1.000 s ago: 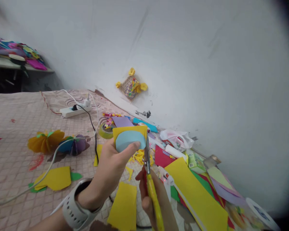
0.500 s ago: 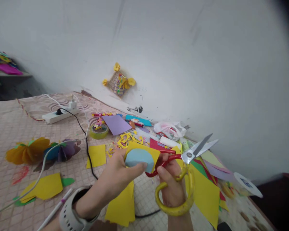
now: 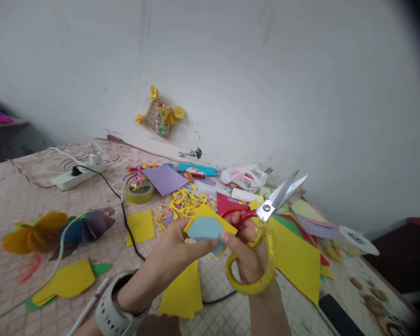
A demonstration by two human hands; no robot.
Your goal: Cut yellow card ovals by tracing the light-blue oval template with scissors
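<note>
My left hand [image 3: 182,249] is closed on a yellow paper sheet [image 3: 200,212] with a rounded light-blue paper piece [image 3: 206,228] lying over it; the thumb presses on the blue piece. My right hand [image 3: 250,247] pinches the right edge of the same papers with thumb and finger. It also carries scissors [image 3: 267,208] with red and yellow handles, hung round the hand, blades slightly parted and pointing up to the right, away from the paper. Beneath the hands lies a stack of yellow paper [image 3: 184,294].
Yellow paper scraps [image 3: 185,203], a tape roll [image 3: 139,191] and a purple sheet [image 3: 165,179] lie behind the hands. At left are a white power strip [image 3: 79,176], cables and paper flowers [image 3: 35,233]. Coloured sheets [image 3: 297,256] and a phone [image 3: 339,317] are at right.
My right thumb has come onto the edge of the blue piece, and the papers now lie flatter between both hands. The scissors have tipped slightly. The view has shifted a little to the right.
</note>
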